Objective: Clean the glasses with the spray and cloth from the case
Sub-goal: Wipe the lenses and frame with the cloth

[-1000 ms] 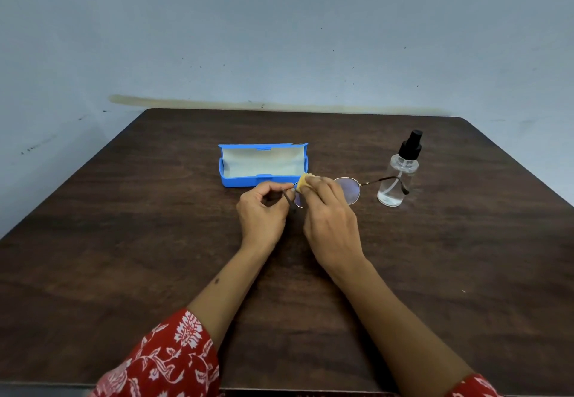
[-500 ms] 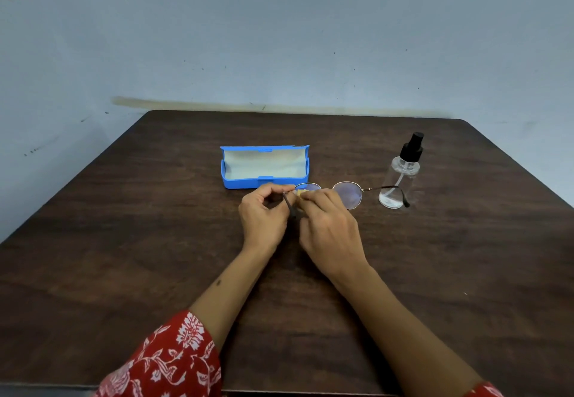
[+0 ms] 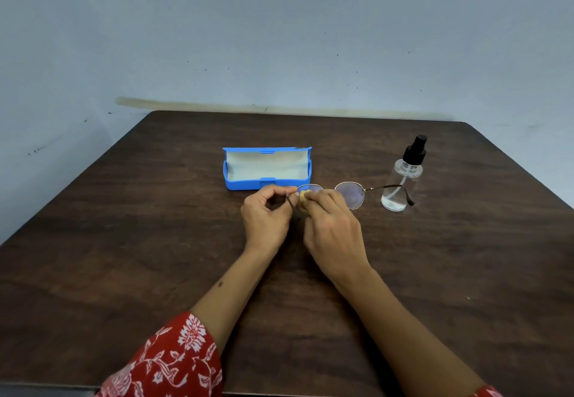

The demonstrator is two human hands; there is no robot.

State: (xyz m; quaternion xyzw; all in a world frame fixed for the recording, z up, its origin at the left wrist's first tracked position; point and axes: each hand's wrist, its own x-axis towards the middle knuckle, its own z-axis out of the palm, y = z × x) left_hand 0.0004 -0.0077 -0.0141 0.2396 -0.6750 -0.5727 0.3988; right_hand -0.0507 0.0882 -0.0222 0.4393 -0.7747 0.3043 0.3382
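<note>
Thin-rimmed round glasses [image 3: 350,194] are held just above the dark wooden table [image 3: 124,241], in front of the open blue case [image 3: 266,169]. My left hand [image 3: 264,216] pinches the frame at its left hinge, with the dark temple arm sticking down between my hands. My right hand [image 3: 329,225] pinches a small yellow cloth [image 3: 302,195] against the left lens. The right lens and right temple arm stick out free to the right. A clear spray bottle [image 3: 403,179] with a black pump top stands upright to the right, behind the right temple tip.
The case's pale lining shows with nothing inside. A pale blue wall runs behind the table's far edge. Red patterned sleeves cover both my upper forearms near the front edge.
My right hand has slid the cloth left and down over the left lens, uncovering more of the right lens. The left hand keeps its pinch.
</note>
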